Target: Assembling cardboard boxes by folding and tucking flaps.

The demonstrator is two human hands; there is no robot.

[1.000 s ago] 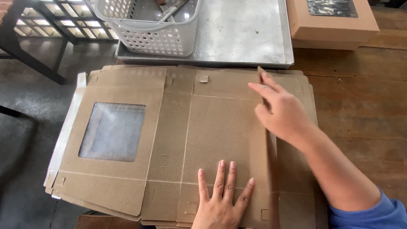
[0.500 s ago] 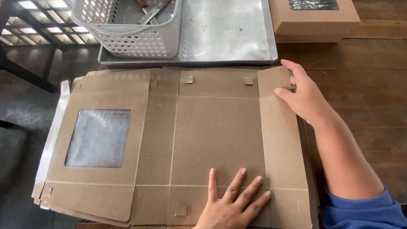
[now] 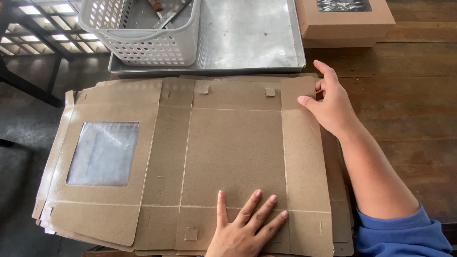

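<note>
Brown cardboard box blank [image 3: 233, 157], unfolded flat with a clear window [image 3: 104, 153] on its left panel, lying atop a stack of like blanks on the wooden table [image 3: 409, 104]. Left hand [image 3: 247, 228] open, fingers spread, pressing the near edge; right hand [image 3: 333, 102] pinching the far right flap. Beyond: metal tray [image 3: 252, 38], white basket [image 3: 143, 33], folded windowed box [image 3: 345, 19].
</note>
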